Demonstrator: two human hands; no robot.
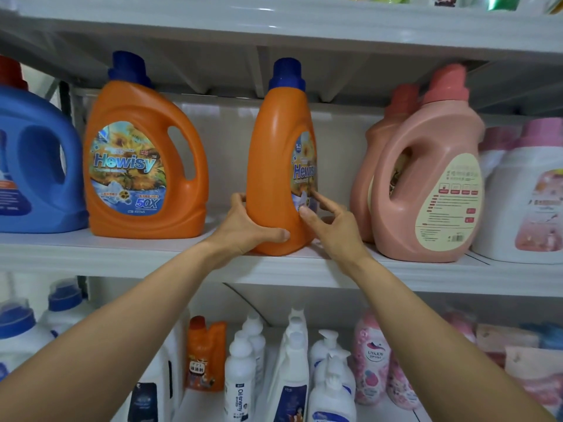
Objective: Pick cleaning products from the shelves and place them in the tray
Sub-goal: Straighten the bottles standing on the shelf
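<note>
The smooth orange plastic bottle [274,153], blue-capped and slim edge-on, stands upright on the white shelf [122,254]. Your left hand [243,226] wraps its lower side, thumb across the front. Your right hand [332,229], loosely spread, touches its glossy label [304,169] with its fingertips [316,197].

The middle bottle [274,166] is orange with a dark blue cap and a sunflower-patterned label, matching the left bottle [189,208]. The far-left jug [36,166] is blue, red-capped. The right bottle [426,184] is pink with a cream label.
</note>
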